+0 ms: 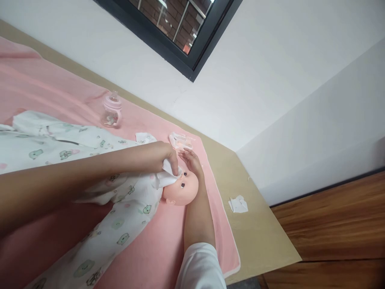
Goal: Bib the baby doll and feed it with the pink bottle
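A baby doll (188, 190) with a bare head lies on its back, dressed in a white sleepsuit (120, 220) printed with green animals. My left hand (159, 156) reaches in from the left, pinching a white tissue (168, 173) against the lower part of the doll's face. The tissue hides the doll's mouth. Along the far side of the head rests my right hand (192, 162), its fingers stretched out and slightly apart. Beyond those fingertips is a small clear plastic packet (179, 140). The sleepsuit's far side is partly covered by my left forearm.
A pink baby bottle (112, 110) with handles stands on the pink blanket (156, 245). A crumpled white tissue (238, 204) lies on the tan tabletop (258, 233) at right. A white wall with a dark-framed window (192, 60) rises behind; wooden panels (337, 216) stand at the right.
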The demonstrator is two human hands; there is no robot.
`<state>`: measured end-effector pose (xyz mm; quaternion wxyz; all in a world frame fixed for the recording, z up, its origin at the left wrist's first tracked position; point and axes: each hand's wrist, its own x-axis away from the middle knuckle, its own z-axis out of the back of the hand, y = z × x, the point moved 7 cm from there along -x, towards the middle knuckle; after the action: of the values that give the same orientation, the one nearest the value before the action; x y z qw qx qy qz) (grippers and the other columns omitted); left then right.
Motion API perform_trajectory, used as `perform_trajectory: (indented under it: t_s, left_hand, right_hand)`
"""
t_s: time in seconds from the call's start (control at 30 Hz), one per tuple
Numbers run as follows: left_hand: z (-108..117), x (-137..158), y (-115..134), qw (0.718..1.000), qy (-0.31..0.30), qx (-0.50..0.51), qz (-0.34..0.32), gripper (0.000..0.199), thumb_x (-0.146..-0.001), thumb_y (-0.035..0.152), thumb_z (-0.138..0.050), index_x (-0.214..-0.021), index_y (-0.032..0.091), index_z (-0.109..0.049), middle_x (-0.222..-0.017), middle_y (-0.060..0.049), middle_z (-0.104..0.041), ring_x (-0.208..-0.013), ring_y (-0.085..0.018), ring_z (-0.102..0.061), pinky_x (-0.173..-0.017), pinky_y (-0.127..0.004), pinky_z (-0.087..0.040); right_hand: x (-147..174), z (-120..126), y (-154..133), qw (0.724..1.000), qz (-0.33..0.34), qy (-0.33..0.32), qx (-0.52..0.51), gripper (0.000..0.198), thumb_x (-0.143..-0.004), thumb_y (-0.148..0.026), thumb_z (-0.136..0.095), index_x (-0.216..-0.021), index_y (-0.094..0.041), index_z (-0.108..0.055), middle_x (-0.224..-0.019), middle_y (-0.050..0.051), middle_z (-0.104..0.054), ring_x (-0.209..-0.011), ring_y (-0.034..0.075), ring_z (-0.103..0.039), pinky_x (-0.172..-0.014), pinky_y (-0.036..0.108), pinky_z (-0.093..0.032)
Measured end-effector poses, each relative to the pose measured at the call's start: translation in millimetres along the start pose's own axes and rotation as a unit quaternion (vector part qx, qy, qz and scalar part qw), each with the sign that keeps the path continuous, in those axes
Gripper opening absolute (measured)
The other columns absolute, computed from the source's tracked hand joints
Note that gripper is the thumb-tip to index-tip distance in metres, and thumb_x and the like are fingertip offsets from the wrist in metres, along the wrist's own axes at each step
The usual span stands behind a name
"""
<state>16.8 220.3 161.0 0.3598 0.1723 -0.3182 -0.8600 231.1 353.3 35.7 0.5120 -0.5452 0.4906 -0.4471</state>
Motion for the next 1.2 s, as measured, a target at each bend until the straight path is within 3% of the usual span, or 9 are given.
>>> perform_trajectory:
  t_s: [0.37,0.6,0.9,1.2]
  left_hand:
    - [-10.1,-3.1,0.8,0.997,-0.046,-0.062,0.013,0.055,-0.054,-0.004,-0.05,-0.088,0.025,-0.081,-0.096,0.0,-0.076,-0.089,-0.021,-0.067,-0.074,-0.024,-0.044]
    - [-7.7,-2.7,-2.5,0.997,-0.044,-0.063,0.021,0.053,-0.054,-0.003,-0.051,-0.089,0.024,-0.081,-0.096,0.001,-0.076,-0.087,-0.02,-0.067,-0.071,-0.023,-0.043]
    - [-6.1,-3.2,-2.5,0.996,-0.035,-0.085,0.022,0.051,-0.055,-0.002,-0.051,-0.089,0.023,-0.079,-0.097,-0.001,-0.075,-0.086,-0.02,-0.066,-0.071,-0.023,-0.042]
    - [-6.0,-5.1,-8.8,0.995,-0.015,-0.096,0.003,0.048,-0.055,-0.002,-0.052,-0.084,0.024,-0.08,-0.092,0.001,-0.074,-0.083,-0.018,-0.066,-0.07,-0.024,-0.041]
  right_hand:
    - [2.8,-4.8,-4.2,1.0,0.018,-0.016,-0.009,0.034,-0.081,-0.031,-0.071,-0.111,-0.019,-0.063,-0.098,0.002,-0.076,-0.099,0.017,-0.069,-0.11,0.041,-0.048]
    - [-1.0,-4.5,-2.1,0.999,0.016,-0.023,-0.015,0.034,-0.084,-0.028,-0.069,-0.114,-0.014,-0.06,-0.096,0.002,-0.076,-0.103,0.015,-0.067,-0.108,0.04,-0.047]
    - [-3.9,0.4,3.4,1.0,0.006,-0.021,-0.022,0.041,-0.076,-0.033,-0.078,-0.112,-0.019,-0.064,-0.102,0.004,-0.076,-0.097,0.016,-0.072,-0.111,0.038,-0.048]
    - [-5.5,-0.2,3.4,0.999,0.007,-0.025,-0.026,0.041,-0.072,-0.034,-0.081,-0.107,-0.019,-0.065,-0.095,0.004,-0.077,-0.092,0.017,-0.073,-0.11,0.039,-0.049]
